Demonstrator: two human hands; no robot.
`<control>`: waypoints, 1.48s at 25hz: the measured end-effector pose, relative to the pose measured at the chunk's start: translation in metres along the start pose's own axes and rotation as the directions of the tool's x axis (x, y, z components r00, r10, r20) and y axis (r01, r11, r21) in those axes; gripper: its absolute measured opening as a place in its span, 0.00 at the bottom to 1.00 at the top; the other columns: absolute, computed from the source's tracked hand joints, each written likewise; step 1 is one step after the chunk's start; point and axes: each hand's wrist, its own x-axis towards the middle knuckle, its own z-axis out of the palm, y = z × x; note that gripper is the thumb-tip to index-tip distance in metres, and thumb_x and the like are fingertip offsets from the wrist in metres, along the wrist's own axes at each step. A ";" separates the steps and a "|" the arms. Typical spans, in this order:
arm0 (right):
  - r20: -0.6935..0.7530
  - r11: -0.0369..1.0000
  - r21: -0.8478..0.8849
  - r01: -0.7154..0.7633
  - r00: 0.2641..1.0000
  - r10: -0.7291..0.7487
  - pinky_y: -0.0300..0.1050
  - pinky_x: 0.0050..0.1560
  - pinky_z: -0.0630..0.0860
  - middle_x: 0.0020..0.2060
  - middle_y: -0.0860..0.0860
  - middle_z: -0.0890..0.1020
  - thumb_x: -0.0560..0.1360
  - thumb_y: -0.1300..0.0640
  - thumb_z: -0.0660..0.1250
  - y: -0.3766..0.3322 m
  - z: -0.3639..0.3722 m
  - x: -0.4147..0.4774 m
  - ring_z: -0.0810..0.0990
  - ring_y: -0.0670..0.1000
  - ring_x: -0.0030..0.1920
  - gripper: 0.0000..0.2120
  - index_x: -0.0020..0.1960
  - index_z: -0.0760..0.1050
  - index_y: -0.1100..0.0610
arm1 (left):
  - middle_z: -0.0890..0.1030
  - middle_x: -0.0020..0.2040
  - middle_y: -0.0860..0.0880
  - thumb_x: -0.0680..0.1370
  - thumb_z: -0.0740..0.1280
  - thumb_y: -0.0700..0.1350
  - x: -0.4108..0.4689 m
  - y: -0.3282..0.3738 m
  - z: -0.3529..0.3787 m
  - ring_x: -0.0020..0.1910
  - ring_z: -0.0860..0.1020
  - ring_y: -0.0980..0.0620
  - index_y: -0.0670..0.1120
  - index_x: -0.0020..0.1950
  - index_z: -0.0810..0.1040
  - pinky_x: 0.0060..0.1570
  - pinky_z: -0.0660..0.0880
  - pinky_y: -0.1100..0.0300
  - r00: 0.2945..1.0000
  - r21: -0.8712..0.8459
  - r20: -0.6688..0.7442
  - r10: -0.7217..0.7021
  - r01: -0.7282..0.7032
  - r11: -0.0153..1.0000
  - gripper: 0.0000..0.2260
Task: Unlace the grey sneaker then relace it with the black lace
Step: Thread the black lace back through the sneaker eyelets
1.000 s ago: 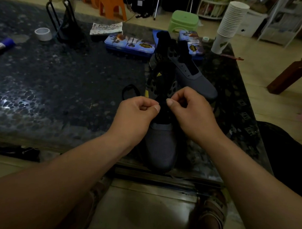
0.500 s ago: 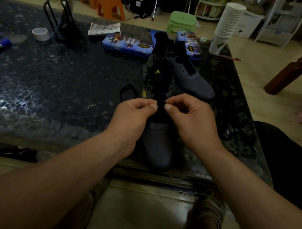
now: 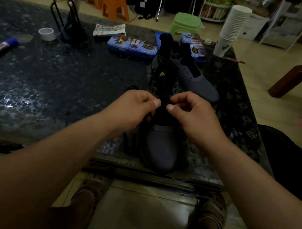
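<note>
Grey sneaker (image 3: 161, 151) sits at the near edge of the surface (image 3: 58, 89), toe toward the person. Its long axis runs straight away from them, heel at the far end.

Both hands are over the midfoot, above the eyelet rows. Left hand (image 3: 138, 108) is on the sneaker's left side, right hand (image 3: 191, 114) on its right, thumb tips nearly meeting over the centreline. Each has thumb pressed against curled forefinger in a narrow pinch. Black lace (image 3: 147, 117) shows as a dark strand under the left hand. Black on a dark tongue in poor light, so I can't tell for sure what the right hand is pinching; probably the other run of the same lace.

Key relation: the working point is right between the two hands, both equally near. Eyelets run along the axis away from the person, so lacing progresses toward the heel. Can't tell which row they're at.

A second grey sneaker (image 3: 194, 78) lies behind and to the right, eyelets bare. Further out are blue tins (image 3: 132, 44), a stack of paper cups (image 3: 233, 26), a tape roll (image 3: 47, 33) and a marker (image 3: 3, 46).
</note>
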 end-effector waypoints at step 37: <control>0.095 0.997 -0.067 0.032 0.995 -0.026 0.30 0.38 0.72 0.41 0.48 0.80 0.78 0.55 0.74 0.012 0.002 -0.001 0.76 0.39 0.37 0.11 0.58 0.77 0.47 | 0.69 0.29 0.54 0.81 0.69 0.40 -0.005 -0.015 -0.031 0.25 0.63 0.58 0.48 0.42 0.76 0.25 0.59 0.65 0.993 -0.036 0.119 0.015 -0.011 0.999 0.09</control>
